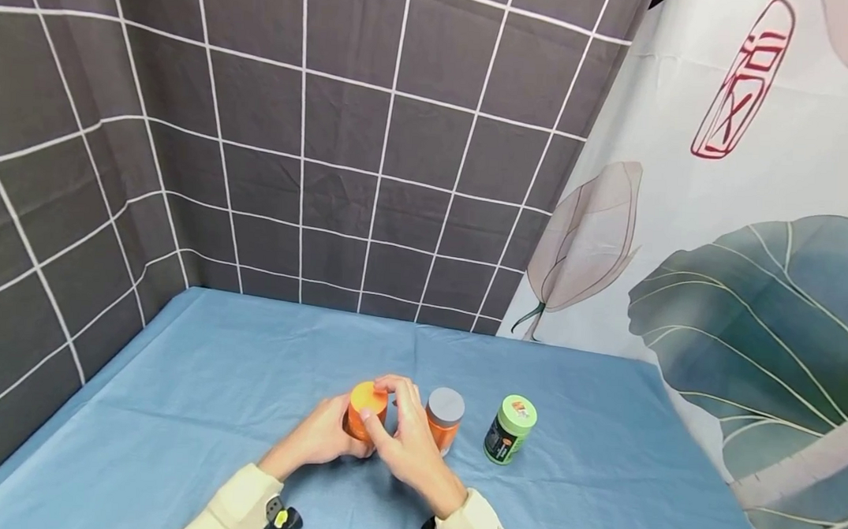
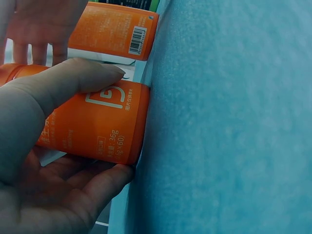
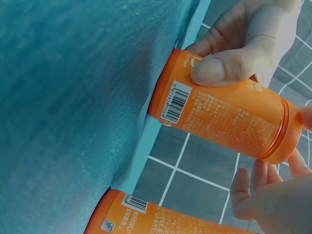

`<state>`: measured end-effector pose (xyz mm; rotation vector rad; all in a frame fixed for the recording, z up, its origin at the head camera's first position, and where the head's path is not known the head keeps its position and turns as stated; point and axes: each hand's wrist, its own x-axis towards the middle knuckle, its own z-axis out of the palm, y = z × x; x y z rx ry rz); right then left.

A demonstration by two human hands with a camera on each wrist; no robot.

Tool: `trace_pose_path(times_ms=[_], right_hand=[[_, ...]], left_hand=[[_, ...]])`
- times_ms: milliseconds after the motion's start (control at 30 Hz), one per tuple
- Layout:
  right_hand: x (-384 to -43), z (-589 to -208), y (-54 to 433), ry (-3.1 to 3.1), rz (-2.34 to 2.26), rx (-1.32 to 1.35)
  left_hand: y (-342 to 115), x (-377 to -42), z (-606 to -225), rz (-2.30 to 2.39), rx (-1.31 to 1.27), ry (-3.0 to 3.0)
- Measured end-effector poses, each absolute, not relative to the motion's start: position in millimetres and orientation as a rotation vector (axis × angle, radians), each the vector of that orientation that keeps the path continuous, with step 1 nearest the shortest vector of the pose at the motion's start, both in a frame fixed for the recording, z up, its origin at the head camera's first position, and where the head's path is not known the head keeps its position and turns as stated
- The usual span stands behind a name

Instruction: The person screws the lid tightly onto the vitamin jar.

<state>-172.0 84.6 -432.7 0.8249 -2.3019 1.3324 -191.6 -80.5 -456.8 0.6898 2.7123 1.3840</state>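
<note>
An orange bottle [image 3: 219, 112] with an orange screw lid [image 1: 367, 398] stands upright on the blue cloth. My left hand [image 1: 326, 432] grips its body low down, thumb on one side and fingers round the other; printed text shows beneath the thumb in the left wrist view. From above, my right hand [image 1: 414, 447] pinches the lid, thumb at its near side and fingertips at the far edge. Just right of that hand is a second orange bottle [image 1: 443, 433] with a grey lid, partly hidden behind the hand in the head view.
Farther right stands a green-lidded jar [image 1: 505, 442] with a black label. Blue cloth [image 1: 249, 367] covers the table. A dark curtain with white grid lines [image 1: 343, 174] hangs behind, and a white curtain with leaf prints [image 1: 607, 304] hangs to the right.
</note>
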Motion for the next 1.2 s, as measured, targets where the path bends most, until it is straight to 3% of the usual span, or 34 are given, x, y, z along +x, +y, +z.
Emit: trace_pose_path(times_ms=[700, 1200], right_hand=[[-174.7, -431.2, 86.5, -2.359, 1.195, 0.894], [-175.6, -429.4, 84.3, -2.307, 1.302, 0.764]], left_hand=[[-84.0, -193.5, -455.0, 1.485, 0.727, 2.637], [-78.7, -189.6, -451.8, 1.526, 0.623, 2.623]])
